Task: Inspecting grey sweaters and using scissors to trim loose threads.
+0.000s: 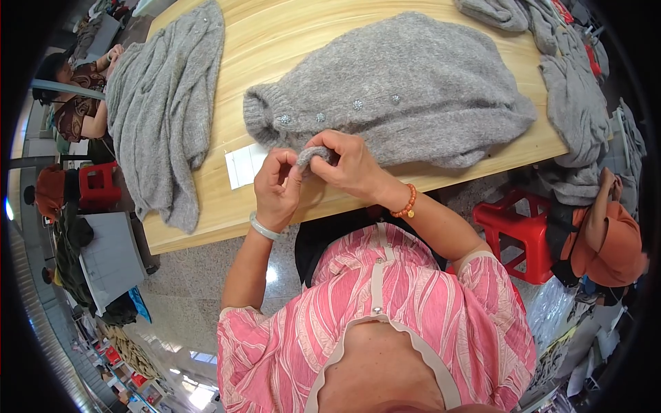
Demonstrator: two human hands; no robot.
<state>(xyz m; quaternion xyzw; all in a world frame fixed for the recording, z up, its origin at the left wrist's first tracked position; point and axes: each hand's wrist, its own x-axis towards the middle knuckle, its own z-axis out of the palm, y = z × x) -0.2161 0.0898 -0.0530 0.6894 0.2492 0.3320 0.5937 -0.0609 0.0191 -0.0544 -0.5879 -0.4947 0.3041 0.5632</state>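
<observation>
The left hand [277, 191] and right hand [354, 167] each have thumb and fingers pinched together on a small gray knit edge [315, 153], over the table's [275, 31] near edge. Just beyond, a buttoned gray cardigan [406, 76] stretches toward the right edge. A white card [242, 167] lies beside the left hand; another gray garment [169, 96] drapes the left edge.

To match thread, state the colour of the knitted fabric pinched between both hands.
The knitted fabric is plain grey, showing best in the head view.
</observation>
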